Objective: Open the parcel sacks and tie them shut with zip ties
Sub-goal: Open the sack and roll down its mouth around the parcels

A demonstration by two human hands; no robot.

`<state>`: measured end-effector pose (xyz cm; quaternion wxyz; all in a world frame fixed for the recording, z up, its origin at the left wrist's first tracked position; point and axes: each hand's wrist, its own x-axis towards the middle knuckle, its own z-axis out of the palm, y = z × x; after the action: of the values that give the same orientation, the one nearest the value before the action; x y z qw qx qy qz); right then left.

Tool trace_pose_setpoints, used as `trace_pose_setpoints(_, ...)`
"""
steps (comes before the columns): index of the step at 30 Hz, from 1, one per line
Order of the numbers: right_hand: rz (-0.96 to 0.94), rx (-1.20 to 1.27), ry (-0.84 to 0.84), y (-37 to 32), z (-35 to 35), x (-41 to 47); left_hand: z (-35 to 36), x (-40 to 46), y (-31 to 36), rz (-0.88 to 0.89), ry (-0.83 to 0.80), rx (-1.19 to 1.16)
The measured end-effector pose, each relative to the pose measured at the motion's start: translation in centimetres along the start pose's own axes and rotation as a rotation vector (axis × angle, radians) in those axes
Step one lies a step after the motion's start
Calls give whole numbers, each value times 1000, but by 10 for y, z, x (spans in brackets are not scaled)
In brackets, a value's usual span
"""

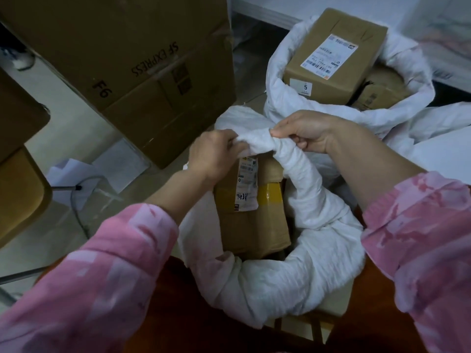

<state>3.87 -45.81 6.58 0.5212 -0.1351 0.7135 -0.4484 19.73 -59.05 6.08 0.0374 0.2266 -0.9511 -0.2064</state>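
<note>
A white woven parcel sack [300,263] stands right in front of me, its rim rolled down into a thick band. Inside it stands a brown cardboard parcel [252,220] with a shipping label and yellow tape. My left hand [214,154] and my right hand [305,131] both pinch the rolled rim at its far side, a short way apart. A second white sack [280,80] stands open behind, with a labelled brown box [334,59] sticking out of it. No zip tie shows in either hand.
A large SF Express carton [142,67] stands on the floor at the left, behind it a shoe. A white zip tie [109,196], papers and a grey cable [76,207] lie on the floor at the left. Wooden furniture edges the far left.
</note>
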Motion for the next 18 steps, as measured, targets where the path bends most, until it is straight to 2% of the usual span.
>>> trace_pose_setpoints(1,-16,-50,60,-3,3,-5,-4,8,-1,-75,-78,-150)
trace_pose_setpoints(3,-115,-301,295,-10,10,-17,-17,21,-5,-254,-219,-391)
trace_pose_setpoints(5,-254,-554,516,-12,18,-31,-24,33,-13,-377,-299,-443)
trace_pose_setpoints(8,-255,-917,539,3,41,-47,-24,44,-24,-502,-303,-470)
trace_pose_setpoints(10,-263,-1062,557,21,53,-44,-22,47,-26,-577,-284,-604)
trace_pose_setpoints(14,-292,-1032,612,30,62,-34,-20,46,-38,-653,-306,-758)
trace_pose_setpoints(18,-278,-981,534,23,71,-25,-23,41,-49,-704,-299,-844)
